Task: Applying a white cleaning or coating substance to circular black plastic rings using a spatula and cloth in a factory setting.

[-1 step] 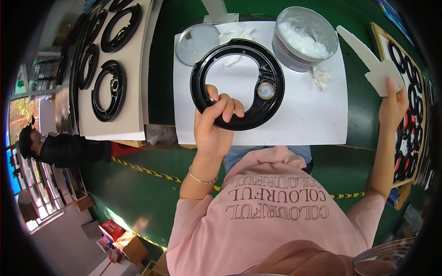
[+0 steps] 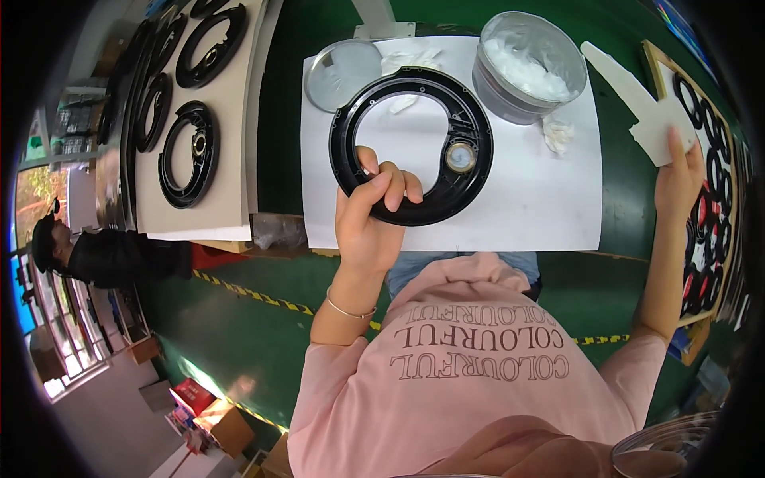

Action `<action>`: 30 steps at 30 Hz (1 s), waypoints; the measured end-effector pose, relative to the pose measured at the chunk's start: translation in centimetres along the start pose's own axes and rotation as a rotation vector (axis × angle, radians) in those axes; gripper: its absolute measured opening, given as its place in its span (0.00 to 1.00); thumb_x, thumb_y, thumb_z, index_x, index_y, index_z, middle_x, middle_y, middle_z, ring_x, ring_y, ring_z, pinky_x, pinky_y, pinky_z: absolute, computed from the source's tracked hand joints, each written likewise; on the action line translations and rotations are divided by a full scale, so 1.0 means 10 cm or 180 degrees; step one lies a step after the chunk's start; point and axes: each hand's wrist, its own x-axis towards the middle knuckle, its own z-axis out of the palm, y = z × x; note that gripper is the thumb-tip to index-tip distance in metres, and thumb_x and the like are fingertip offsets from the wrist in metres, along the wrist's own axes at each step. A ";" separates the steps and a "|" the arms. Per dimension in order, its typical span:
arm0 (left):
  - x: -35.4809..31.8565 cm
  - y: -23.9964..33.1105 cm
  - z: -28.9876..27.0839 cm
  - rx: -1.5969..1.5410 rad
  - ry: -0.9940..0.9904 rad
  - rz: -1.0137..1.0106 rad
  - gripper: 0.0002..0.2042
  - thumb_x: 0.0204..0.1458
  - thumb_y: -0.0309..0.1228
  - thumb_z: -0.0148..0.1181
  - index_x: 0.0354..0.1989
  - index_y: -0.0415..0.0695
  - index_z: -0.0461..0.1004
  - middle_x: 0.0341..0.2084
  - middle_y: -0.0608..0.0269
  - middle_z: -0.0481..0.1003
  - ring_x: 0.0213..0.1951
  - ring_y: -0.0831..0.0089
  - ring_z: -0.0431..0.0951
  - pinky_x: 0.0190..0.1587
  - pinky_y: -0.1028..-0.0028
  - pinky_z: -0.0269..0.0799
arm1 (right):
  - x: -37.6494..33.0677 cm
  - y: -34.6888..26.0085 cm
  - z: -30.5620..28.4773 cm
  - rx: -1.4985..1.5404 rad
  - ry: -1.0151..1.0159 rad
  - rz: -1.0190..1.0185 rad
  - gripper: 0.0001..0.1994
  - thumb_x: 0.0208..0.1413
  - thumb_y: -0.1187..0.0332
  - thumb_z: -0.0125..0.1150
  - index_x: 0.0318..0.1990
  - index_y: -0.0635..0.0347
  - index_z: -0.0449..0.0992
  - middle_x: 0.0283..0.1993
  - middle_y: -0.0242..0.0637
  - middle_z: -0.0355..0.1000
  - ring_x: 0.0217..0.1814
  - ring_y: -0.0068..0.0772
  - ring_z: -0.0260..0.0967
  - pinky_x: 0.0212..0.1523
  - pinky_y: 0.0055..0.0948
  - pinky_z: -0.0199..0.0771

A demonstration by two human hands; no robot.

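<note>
Along the tabletop's left edge, black rings point(image 2: 187, 151) lie on a pale board point(image 2: 239, 119). The left hand point(image 2: 368, 219) has its grip closed on the near rim of a black ring-shaped housing point(image 2: 411, 143), over the white sheet point(image 2: 518, 199) mid-tabletop. A grey tub point(image 2: 530, 68) of white paste stands at the far side. At the right edge, the right hand point(image 2: 677, 179) pinches a white flat piece point(image 2: 637, 103).

A round metal lid point(image 2: 344, 73) lies by a grey tub point(image 2: 510, 92), black rings point(image 2: 189, 151) on a board point(image 2: 231, 183)
</note>
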 end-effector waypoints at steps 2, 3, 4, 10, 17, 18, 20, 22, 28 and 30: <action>-0.03 0.02 0.00 0.0027 0.0011 0.0020 0.04 0.48 0.22 0.41 0.32 0.45 0.58 0.14 0.64 0.60 0.26 0.67 0.65 0.34 0.70 0.60 | 0.05 -0.06 0.16 0.0333 -0.0066 0.0370 0.16 0.53 0.69 0.50 0.47 0.71 0.64 0.42 0.38 0.68 0.43 0.26 0.66 0.46 0.20 0.63; -0.03 0.02 -0.01 0.0049 0.0004 0.0013 0.04 0.48 0.22 0.41 0.32 0.45 0.58 0.14 0.64 0.60 0.26 0.67 0.65 0.34 0.70 0.60 | 0.08 -0.07 0.22 0.0649 -0.0104 0.0744 0.16 0.53 0.69 0.50 0.46 0.71 0.64 0.42 0.38 0.68 0.44 0.26 0.66 0.46 0.20 0.64; -0.04 0.03 -0.01 0.0048 0.0000 0.0021 0.04 0.48 0.22 0.41 0.32 0.45 0.58 0.14 0.64 0.60 0.26 0.67 0.65 0.34 0.70 0.60 | 0.13 -0.03 0.20 0.0759 -0.0257 0.0970 0.16 0.53 0.67 0.51 0.46 0.70 0.64 0.43 0.38 0.67 0.44 0.25 0.66 0.44 0.20 0.65; -0.03 0.04 -0.01 0.0056 -0.0080 0.0020 0.04 0.48 0.22 0.41 0.32 0.45 0.58 0.14 0.63 0.60 0.25 0.66 0.66 0.34 0.70 0.61 | 0.13 -0.08 0.19 0.0929 -0.0192 0.1124 0.18 0.52 0.67 0.51 0.47 0.70 0.62 0.41 0.39 0.67 0.40 0.23 0.67 0.40 0.22 0.67; 0.04 -0.04 0.13 0.0511 -0.0145 0.0062 0.06 0.46 0.21 0.43 0.32 0.43 0.58 0.13 0.63 0.62 0.22 0.68 0.67 0.32 0.70 0.63 | -0.43 -0.58 0.39 0.0206 -0.1218 0.0764 0.17 0.50 0.69 0.51 0.46 0.70 0.64 0.37 0.37 0.69 0.36 0.21 0.67 0.38 0.18 0.66; 0.05 -0.05 0.15 0.0517 -0.0205 0.0062 0.06 0.46 0.21 0.44 0.32 0.43 0.57 0.13 0.63 0.62 0.21 0.68 0.67 0.32 0.70 0.64 | -0.48 -0.60 0.45 0.0043 -0.1165 0.0766 0.17 0.50 0.69 0.53 0.45 0.70 0.65 0.36 0.36 0.69 0.34 0.20 0.67 0.37 0.17 0.65; 0.05 -0.06 0.17 0.0583 -0.0222 0.0068 0.06 0.46 0.21 0.44 0.32 0.43 0.57 0.13 0.63 0.62 0.22 0.69 0.67 0.32 0.70 0.65 | -0.51 -0.62 0.50 0.0045 -0.1252 0.0752 0.16 0.49 0.69 0.54 0.44 0.70 0.66 0.36 0.37 0.70 0.35 0.20 0.67 0.36 0.17 0.66; 0.05 -0.06 0.18 0.0659 -0.0230 0.0082 0.06 0.46 0.21 0.45 0.32 0.43 0.57 0.13 0.63 0.62 0.22 0.69 0.67 0.32 0.70 0.65 | -0.53 -0.63 0.52 0.0049 -0.1360 0.0785 0.16 0.49 0.69 0.54 0.44 0.69 0.66 0.35 0.37 0.70 0.34 0.20 0.68 0.36 0.17 0.66; 0.04 -0.06 0.18 0.0751 -0.0318 0.0109 0.06 0.47 0.20 0.45 0.32 0.42 0.57 0.14 0.63 0.62 0.21 0.70 0.67 0.32 0.70 0.66 | -0.58 -0.65 0.59 -0.0069 -0.1432 0.0801 0.15 0.50 0.69 0.53 0.44 0.69 0.65 0.36 0.35 0.69 0.35 0.20 0.67 0.37 0.16 0.65; 0.03 -0.06 0.18 0.0760 -0.0300 0.0144 0.06 0.47 0.20 0.45 0.32 0.42 0.57 0.14 0.63 0.62 0.22 0.70 0.67 0.32 0.70 0.66 | -0.55 -0.64 0.59 -0.0081 -0.1423 0.0778 0.15 0.50 0.69 0.53 0.44 0.69 0.65 0.36 0.35 0.69 0.35 0.20 0.67 0.37 0.16 0.65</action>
